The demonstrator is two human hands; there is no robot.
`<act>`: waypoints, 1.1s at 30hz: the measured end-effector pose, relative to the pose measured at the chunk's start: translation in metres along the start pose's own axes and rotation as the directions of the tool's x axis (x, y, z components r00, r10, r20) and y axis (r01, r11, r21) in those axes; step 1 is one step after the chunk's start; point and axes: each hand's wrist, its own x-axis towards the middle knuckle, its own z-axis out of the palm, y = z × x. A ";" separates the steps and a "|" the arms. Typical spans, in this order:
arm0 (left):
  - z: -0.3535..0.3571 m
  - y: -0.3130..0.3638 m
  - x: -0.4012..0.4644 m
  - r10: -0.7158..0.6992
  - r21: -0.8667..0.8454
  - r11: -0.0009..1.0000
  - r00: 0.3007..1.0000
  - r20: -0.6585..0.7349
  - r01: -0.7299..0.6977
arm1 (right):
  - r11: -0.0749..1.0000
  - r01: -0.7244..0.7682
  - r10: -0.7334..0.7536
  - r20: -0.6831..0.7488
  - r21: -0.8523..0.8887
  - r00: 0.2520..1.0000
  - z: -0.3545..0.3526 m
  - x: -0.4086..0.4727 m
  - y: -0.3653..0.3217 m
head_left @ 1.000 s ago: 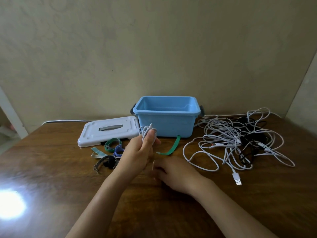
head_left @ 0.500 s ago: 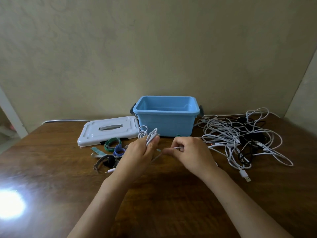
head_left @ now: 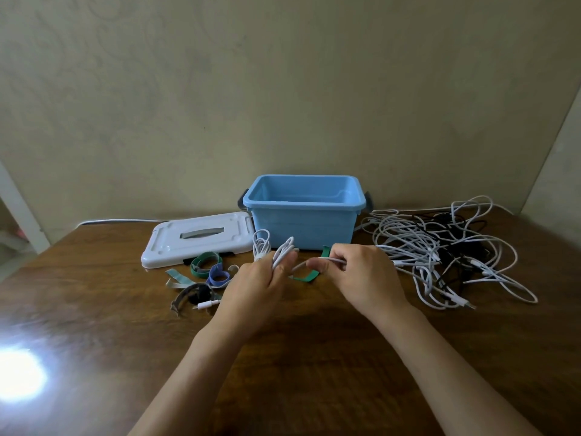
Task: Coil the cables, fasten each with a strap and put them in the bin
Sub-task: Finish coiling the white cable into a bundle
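Just before the blue bin [head_left: 303, 212], left hand [head_left: 254, 287] grips white cable [head_left: 270, 250] loops; right hand [head_left: 361, 275] pinches its free tail. Cable looks light, limp, springy, so loops may slip; hold bundle mid-coil. Green strap [head_left: 309, 275] lies beneath on table [head_left: 94, 325].

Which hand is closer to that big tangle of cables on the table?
The right hand. It sits just left of the tangled cable pile, nearly touching its edge. The left hand is farther away, beyond the right hand, near the straps.
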 end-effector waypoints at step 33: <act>0.000 -0.011 0.003 -0.063 -0.342 0.939 0.997 -0.049 0.043 | 0.935 -0.034 0.033 0.008 0.353 0.999 0.010 -0.004 -0.018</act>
